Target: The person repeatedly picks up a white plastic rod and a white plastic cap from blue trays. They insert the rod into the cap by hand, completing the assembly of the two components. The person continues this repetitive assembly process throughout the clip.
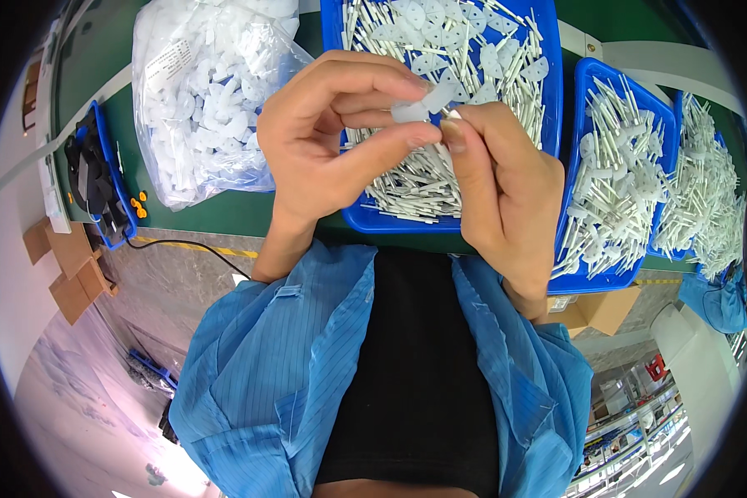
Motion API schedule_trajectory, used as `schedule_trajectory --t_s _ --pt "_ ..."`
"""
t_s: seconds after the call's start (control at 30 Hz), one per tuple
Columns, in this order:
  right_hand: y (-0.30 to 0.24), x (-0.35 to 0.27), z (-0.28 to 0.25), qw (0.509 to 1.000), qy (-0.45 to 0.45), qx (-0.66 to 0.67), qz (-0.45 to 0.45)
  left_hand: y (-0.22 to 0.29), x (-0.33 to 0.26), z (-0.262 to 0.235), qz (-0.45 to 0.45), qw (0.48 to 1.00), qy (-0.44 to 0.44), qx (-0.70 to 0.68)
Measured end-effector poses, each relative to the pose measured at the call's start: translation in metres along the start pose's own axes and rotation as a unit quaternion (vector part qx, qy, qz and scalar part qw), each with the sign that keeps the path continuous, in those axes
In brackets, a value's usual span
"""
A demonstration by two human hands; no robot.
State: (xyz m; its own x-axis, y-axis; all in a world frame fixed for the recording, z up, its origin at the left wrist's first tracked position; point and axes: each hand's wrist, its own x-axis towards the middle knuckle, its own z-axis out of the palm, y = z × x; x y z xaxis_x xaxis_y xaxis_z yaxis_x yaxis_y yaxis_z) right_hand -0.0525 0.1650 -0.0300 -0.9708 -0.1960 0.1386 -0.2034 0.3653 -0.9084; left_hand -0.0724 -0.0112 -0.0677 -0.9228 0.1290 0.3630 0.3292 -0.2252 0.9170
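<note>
Left hand (pixel 324 141) and right hand (pixel 506 191) pinching one white part (pixel 427 104) over the blue tray (pixel 556 75); thin fingertip hold, likely to slip and drop among lookalikes.

Both hands (pixel 415 149) on white plastic piece (pixel 427 104)

Bag of parts (pixel 203 91) left of tray (pixel 552 50), two more trays (pixel 585 166) (pixel 705 166) right, hands (pixel 423 158) before it

Likely factory line, blue parts bins (pixel 556 124), green bench (pixel 224 216)
</note>
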Motion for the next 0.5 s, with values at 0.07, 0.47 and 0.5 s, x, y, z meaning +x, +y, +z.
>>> schedule_trajectory --t_s 0.07,0.47,0.5 --pt "0.002 -0.001 -0.002 0.999 -0.021 0.028 0.013 -0.001 0.002 -0.003 0.009 1.000 -0.021 0.018" --pt "0.017 -0.008 0.024 0.971 0.112 -0.106 -0.180 0.012 0.009 -0.004 0.122 0.971 -0.035 0.202" --pt "0.018 -0.008 0.024 0.967 0.116 -0.111 -0.198 0.013 0.007 -0.004 0.119 0.973 -0.034 0.195"
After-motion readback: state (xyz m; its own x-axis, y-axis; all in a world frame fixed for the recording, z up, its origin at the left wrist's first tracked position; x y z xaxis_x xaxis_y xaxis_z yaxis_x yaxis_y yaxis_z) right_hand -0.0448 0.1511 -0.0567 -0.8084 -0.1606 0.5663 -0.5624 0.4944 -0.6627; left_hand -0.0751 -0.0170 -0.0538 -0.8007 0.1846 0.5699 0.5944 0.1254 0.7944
